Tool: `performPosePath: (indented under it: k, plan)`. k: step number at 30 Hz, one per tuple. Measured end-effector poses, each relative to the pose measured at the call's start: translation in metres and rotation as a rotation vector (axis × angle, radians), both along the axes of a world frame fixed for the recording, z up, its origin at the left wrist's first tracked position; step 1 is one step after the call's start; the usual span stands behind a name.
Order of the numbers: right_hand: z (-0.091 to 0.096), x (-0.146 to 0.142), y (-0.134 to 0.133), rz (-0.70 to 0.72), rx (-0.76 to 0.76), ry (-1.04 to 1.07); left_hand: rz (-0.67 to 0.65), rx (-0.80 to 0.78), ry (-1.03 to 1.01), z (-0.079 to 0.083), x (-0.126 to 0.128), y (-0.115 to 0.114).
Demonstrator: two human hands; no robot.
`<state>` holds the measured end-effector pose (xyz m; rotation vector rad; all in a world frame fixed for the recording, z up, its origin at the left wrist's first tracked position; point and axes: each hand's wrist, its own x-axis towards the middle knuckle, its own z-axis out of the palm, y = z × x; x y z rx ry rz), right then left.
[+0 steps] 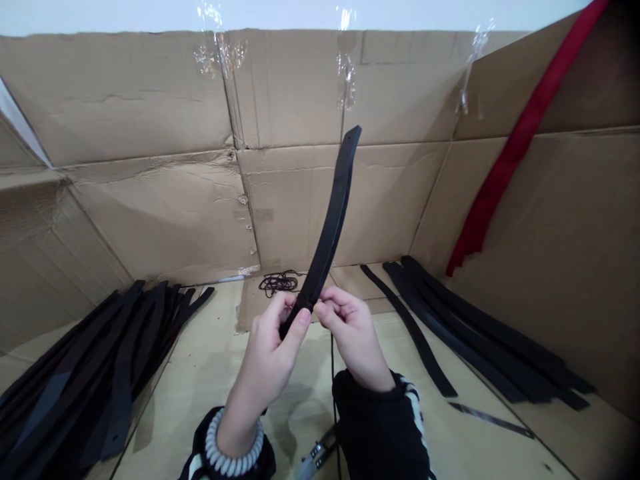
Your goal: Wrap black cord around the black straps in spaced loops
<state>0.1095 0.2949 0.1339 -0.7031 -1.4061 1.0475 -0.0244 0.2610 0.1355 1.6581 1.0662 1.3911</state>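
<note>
A long, curved black strip (330, 223) rises at a slant from my left hand (277, 347), whose thumb and fingers are closed around its lower end. At the strip's right edge, near that end, my right hand (353, 330) is closed in a pinch. A thin black cord (333, 373) hangs below the right fingers and seems to run up into them; its end is hidden there. Near the strip's upper tip a small hole shows.
A pile of black strips (120, 353) lies at left, and several more strips (465, 333) lie at right. A coil of cord (279, 283) sits at the back. A thin blade-like piece (493, 420) and a cutter (317, 457) lie in front. Red ribbon (520, 147) hangs against the cardboard wall (165, 220).
</note>
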Motion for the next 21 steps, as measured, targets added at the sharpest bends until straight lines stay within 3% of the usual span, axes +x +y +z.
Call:
performPosePath:
  k: [3,10,21]
  plan:
    - [0.009,0.003,-0.008,-0.075,0.051,-0.057,0.042,0.069,0.009,0.001,-0.001,0.001]
    - [0.019,0.006,-0.022,-0.152,0.085,-0.114,0.034,0.07,0.022,-0.002,-0.003,0.003]
    - [0.019,0.007,-0.024,-0.138,0.086,-0.133,0.043,0.057,0.081,-0.003,-0.005,0.005]
